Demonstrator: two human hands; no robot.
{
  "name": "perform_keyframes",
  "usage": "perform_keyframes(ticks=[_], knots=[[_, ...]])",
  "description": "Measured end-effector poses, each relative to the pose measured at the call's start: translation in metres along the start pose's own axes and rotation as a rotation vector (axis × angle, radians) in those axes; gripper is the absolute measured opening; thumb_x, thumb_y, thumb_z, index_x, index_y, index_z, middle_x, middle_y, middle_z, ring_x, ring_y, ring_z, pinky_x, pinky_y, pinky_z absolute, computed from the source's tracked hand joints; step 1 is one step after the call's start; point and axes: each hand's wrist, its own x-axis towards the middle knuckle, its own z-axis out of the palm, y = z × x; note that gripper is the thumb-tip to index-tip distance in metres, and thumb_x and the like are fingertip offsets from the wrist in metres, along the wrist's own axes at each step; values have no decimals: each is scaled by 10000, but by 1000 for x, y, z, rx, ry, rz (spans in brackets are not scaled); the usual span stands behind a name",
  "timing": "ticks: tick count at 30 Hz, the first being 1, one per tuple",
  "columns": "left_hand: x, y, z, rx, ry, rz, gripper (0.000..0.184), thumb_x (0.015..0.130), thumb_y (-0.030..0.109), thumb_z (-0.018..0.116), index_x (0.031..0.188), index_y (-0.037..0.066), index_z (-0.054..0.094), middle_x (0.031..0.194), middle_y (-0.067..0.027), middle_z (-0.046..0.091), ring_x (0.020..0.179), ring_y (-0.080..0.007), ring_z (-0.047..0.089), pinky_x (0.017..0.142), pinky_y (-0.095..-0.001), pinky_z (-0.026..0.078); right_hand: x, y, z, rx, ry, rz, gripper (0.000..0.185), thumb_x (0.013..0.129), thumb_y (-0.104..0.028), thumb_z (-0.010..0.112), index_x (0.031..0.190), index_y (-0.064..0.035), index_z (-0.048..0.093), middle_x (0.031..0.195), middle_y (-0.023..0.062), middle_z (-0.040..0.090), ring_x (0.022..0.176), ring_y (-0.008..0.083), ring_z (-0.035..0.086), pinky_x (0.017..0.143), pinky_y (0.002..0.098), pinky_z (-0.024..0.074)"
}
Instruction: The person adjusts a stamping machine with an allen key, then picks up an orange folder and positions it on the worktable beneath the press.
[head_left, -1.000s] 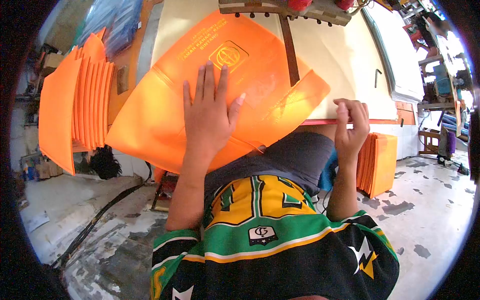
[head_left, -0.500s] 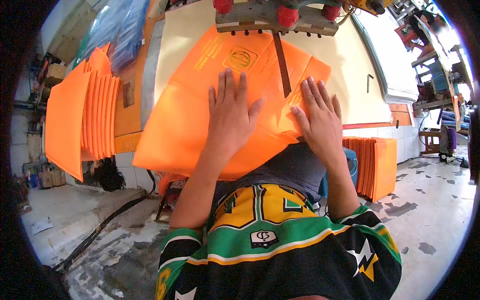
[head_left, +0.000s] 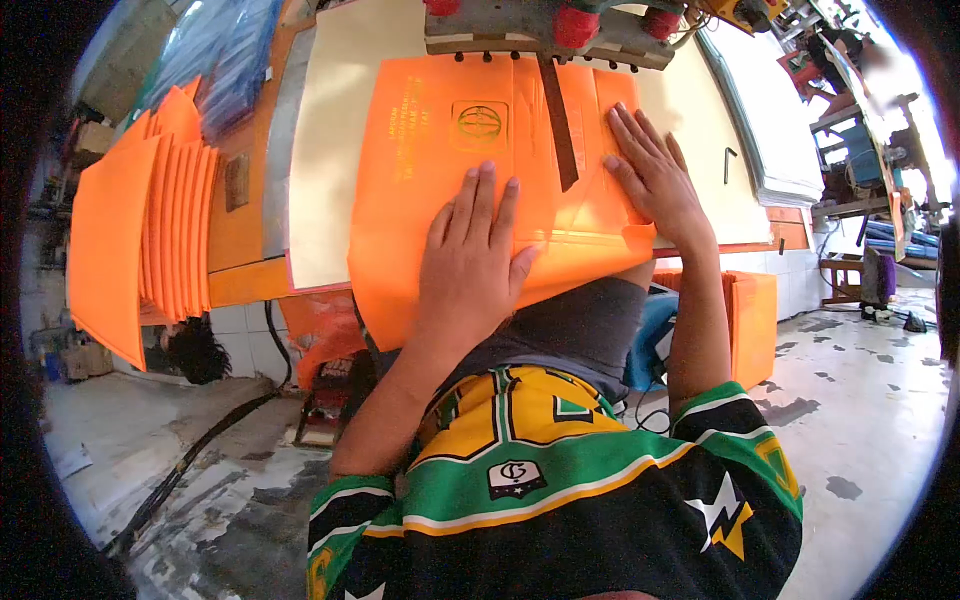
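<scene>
An orange plastic folder cover with gold lettering and a round gold emblem lies on the cream-topped work surface, its near edge hanging over the front. My left hand rests open on its lower middle, fingers stretched toward the emblem. At the right edge of the cover, my right hand lies open with the fingers extended. Between the hands a dark narrow strip reaches down from the machine head over the cover.
Folded orange covers stand stacked at the left, beside blue plastic-wrapped material. Another orange stack stands below the surface at right. A hex key lies on the right side, near a pile of white sheets.
The orange cover has turned clockwise and now lies straighter under the machine head. Both hands have moved with it, staying flat on it; the right hand is now at its right edge.
</scene>
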Motion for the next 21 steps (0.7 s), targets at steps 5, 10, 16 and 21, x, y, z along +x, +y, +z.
perform_keyframes(ticks=[5, 10, 16, 21], knots=[[0, 16, 5, -10, 36, -46, 800, 1052, 465, 621, 1660, 2, 386, 1746, -268, 323, 1620, -411, 324, 1240, -547, 334, 9, 11, -1, 22, 4, -36, 626, 1150, -496, 457, 1706, -214, 398, 1772, 13, 370, 1661, 270, 268, 1356, 525, 163], [-4, 40, 4, -63, 8, -84, 849, 1023, 487, 654, 1655, -13, 386, 1734, -275, 345, 1615, -408, 340, 1231, -532, 345, 14, 30, -5, 70, -25, -90, 608, 1152, -471, 465, 1700, -213, 412, 1768, 22, 378, 1658, 280, 277, 1354, 519, 172], [-9, 27, 12, -155, 53, -35, 890, 991, 503, 691, 1653, -12, 391, 1728, -242, 382, 1612, -357, 367, 1208, -505, 372, 10, 32, -6, 86, 4, -120, 561, 1156, -389, 478, 1677, -181, 458, 1751, 43, 412, 1652, 287, 299, 1350, 504, 186], [-10, 23, 8, -168, 53, -25, 888, 986, 501, 700, 1648, -11, 402, 1736, -220, 383, 1611, -351, 372, 1199, -499, 380, 7, 27, -6, 103, 39, -93, 546, 1151, -369, 488, 1663, -182, 477, 1744, 45, 419, 1642, 294, 319, 1348, 516, 198]])
